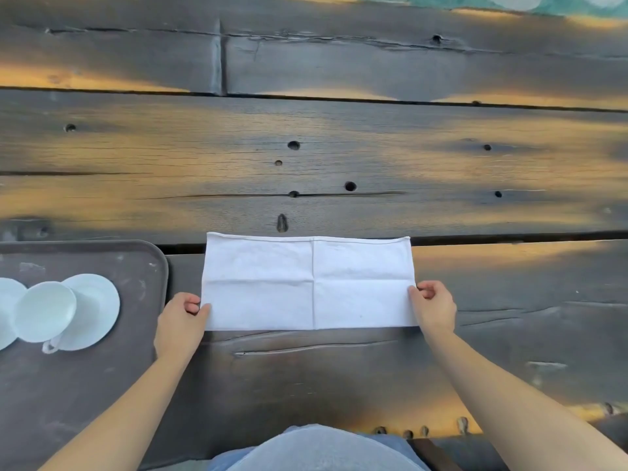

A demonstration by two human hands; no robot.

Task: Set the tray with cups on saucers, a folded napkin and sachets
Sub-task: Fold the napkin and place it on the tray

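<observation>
A white cloth napkin [307,283] lies flat on the wooden table, folded into a wide rectangle with crease lines across it. My left hand [181,322] pinches its left edge near the lower corner. My right hand [433,307] pinches its right edge. At the left, a dark grey tray [142,266] carries a white cup [44,312] on a white saucer [98,307], its handle pointing toward me. Part of a second saucer [6,311] shows at the frame's left edge. No sachets are in view.
The dark plank table [339,158] stretches far ahead and to the right, with knot holes and cracks. A teal patterned thing [509,3] lies at the far top right. The table's near edge runs just in front of my body.
</observation>
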